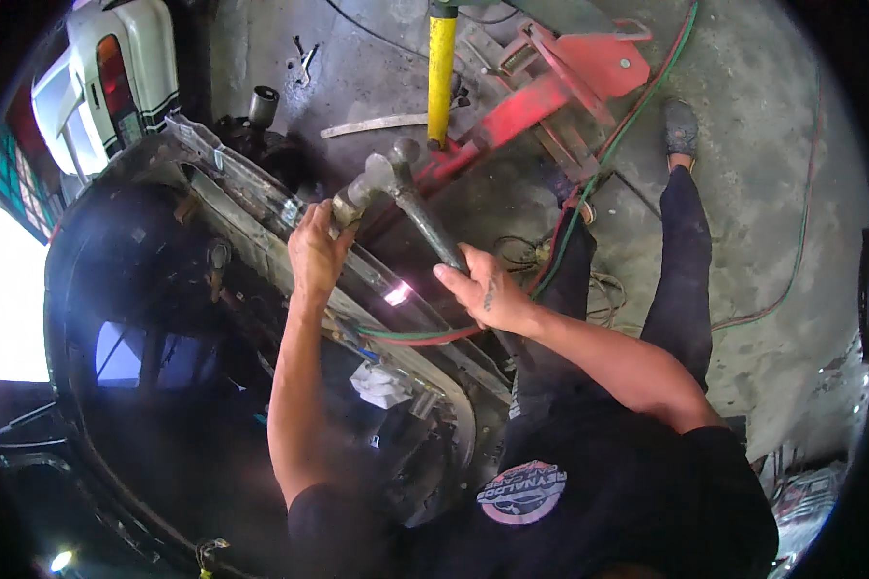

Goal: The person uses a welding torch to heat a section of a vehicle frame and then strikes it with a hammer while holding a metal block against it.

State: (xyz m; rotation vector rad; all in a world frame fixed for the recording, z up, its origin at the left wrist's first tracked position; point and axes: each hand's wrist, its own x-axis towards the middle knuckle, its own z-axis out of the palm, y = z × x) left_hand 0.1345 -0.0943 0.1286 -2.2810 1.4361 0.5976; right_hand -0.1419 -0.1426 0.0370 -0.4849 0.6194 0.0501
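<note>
My right hand [483, 291] is wrapped round the dark handle of a ball-peen hammer [417, 214]. The hammer's head, slightly blurred, is right beside a small brassy metal piece [346, 208], and I cannot tell whether they touch. My left hand [317, 253] grips that metal piece above the long bare-metal sill [251, 193] of a dark vehicle body. A bright pinkish spot of light [397, 293] shines on the sill below the hands.
A red metal frame [531, 106] with a yellow post [441, 77] stands beyond the hammer. Red and green hoses [637, 125] cross the floor and the sill. A white car part [130, 72] with a red lamp is at upper left; wrenches [305, 63] lie on concrete.
</note>
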